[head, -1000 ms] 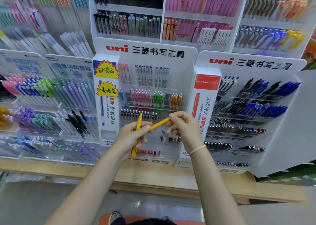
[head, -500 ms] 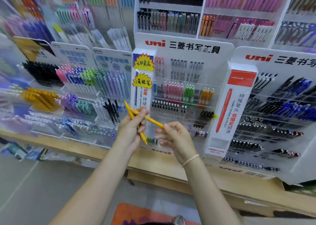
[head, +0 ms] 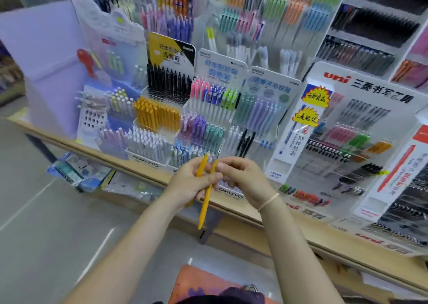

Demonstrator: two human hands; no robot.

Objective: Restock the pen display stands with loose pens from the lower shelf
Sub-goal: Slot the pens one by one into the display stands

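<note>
My left hand (head: 188, 183) grips a yellow pen (head: 200, 167) that stands nearly upright in its fingers. A second yellow pen (head: 206, 199) hangs tip down between both hands; my right hand (head: 243, 178) pinches its top end. Both hands are in front of the wooden shelf edge (head: 250, 213). A clear Kokuyo display stand (head: 148, 158) holds a block of yellow pens (head: 157, 115) up and left of my hands, with black pens (head: 169, 81) behind them.
A Uni display stand (head: 347, 130) with several rows of pens is on the right. More pen racks fill the wall behind. Plastic-wrapped packs (head: 78, 171) lie on the lower shelf at the left. Grey floor (head: 46, 234) lies below.
The view has swung left, so the Kokuyo stands now sit ahead. The two yellow pens, crossed before, now lie nearly parallel, and my right hand has closed on the second pen's top.
</note>
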